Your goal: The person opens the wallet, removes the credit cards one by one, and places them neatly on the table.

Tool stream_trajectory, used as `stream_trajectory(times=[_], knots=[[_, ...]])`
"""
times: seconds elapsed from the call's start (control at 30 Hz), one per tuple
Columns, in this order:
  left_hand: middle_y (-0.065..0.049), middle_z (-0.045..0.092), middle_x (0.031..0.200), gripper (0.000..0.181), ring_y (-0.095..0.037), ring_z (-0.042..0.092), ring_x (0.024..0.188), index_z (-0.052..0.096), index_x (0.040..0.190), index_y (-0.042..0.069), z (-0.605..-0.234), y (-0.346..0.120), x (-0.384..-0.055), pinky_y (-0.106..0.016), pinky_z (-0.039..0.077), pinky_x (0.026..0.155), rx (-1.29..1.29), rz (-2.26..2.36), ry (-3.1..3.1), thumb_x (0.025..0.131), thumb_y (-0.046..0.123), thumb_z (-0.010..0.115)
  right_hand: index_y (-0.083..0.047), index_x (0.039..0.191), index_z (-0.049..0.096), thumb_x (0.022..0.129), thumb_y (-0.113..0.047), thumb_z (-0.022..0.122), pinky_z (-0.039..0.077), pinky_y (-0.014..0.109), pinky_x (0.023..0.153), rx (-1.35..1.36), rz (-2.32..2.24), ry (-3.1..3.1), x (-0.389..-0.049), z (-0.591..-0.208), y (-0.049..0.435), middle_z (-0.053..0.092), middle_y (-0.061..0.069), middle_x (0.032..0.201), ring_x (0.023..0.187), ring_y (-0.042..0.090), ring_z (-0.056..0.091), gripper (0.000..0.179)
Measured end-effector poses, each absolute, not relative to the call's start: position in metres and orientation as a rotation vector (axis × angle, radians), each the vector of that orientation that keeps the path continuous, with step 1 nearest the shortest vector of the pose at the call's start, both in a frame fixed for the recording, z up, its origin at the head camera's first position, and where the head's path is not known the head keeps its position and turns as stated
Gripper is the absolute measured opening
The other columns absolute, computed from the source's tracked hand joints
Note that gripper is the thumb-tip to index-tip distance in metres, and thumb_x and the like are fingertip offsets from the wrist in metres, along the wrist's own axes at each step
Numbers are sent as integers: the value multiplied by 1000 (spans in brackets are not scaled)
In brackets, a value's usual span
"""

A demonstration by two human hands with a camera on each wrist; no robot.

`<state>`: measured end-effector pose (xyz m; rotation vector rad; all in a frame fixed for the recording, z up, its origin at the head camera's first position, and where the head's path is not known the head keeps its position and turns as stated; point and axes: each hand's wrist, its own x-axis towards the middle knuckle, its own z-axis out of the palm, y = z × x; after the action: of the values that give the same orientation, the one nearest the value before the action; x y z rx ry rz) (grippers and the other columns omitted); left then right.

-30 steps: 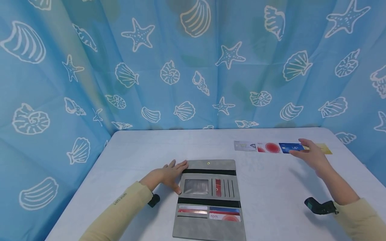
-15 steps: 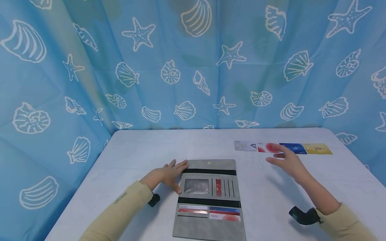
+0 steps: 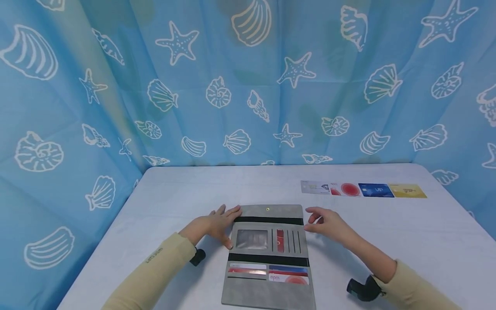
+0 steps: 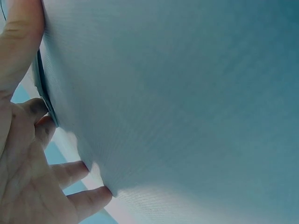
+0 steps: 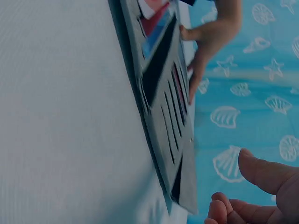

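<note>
A grey wallet (image 3: 267,298) lies unfolded on the white table, its snap flap at the far end. My left hand (image 3: 211,224) rests at its left edge, fingers spread; the left wrist view shows those fingertips (image 4: 103,195) touching the tabletop. Just off the wallet's upper right side hovers my right hand (image 3: 327,223). In the right wrist view its thumb (image 5: 261,172) stands apart from the bent fingers, with nothing between them. A red card (image 3: 280,241) sits in an upright slot. Lower pockets hold several cards, among them a white card with a red circle (image 3: 288,279).
Along the back right of the table (image 3: 186,185) a row of cards lies flat: silver (image 3: 314,187), white-and-red (image 3: 345,189), blue (image 3: 376,190) and gold (image 3: 407,190). Behind the table hangs a blue curtain (image 3: 248,86) with shell and starfish prints.
My right hand has moved left and nearer, from over the blue and gold cards past the white-and-red one to the wallet's right side. My left hand and the wallet have stayed put.
</note>
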<state>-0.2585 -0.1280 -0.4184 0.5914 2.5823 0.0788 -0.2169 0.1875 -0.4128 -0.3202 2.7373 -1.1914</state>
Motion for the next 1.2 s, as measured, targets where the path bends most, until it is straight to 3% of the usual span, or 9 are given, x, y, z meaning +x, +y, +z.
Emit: stream_trajectory(times=[0.47, 0.67, 0.87, 1.2], knots=[[1, 5, 155, 104, -35, 4, 140, 14, 148, 16, -420, -127, -260, -54, 13, 110, 611, 65, 2582, 69, 42, 76, 5, 121, 53, 75, -17, 75, 44, 18, 59, -544, -1024, 2699, -213, -435, 150, 48, -2, 72, 68, 11, 46, 55], [1, 5, 155, 103, -35, 4, 140, 14, 148, 16, -419, -127, -259, -53, 14, 110, 611, 44, 2578, 70, 43, 75, 0, 124, 53, 73, -26, 77, 42, 21, 60, -580, -813, 2747, -210, -439, 140, 51, -2, 82, 74, 11, 45, 63], [0, 7, 155, 102, -36, 4, 140, 15, 147, 15, -416, -126, -257, -54, 13, 110, 603, 68, 2579, 69, 41, 76, -2, 119, 57, 74, -21, 75, 44, 24, 63, -672, -729, 2739, -210, -434, 132, 56, -2, 87, 75, 10, 47, 52], [0, 6, 155, 103, -36, 4, 140, 14, 147, 15, -418, -127, -259, -55, 14, 109, 601, 60, 2578, 69, 41, 76, 0, 103, 57, 77, -10, 71, 42, 21, 50, -525, -1025, 2603, -213, -430, 127, 51, 0, 66, 58, 11, 48, 31]])
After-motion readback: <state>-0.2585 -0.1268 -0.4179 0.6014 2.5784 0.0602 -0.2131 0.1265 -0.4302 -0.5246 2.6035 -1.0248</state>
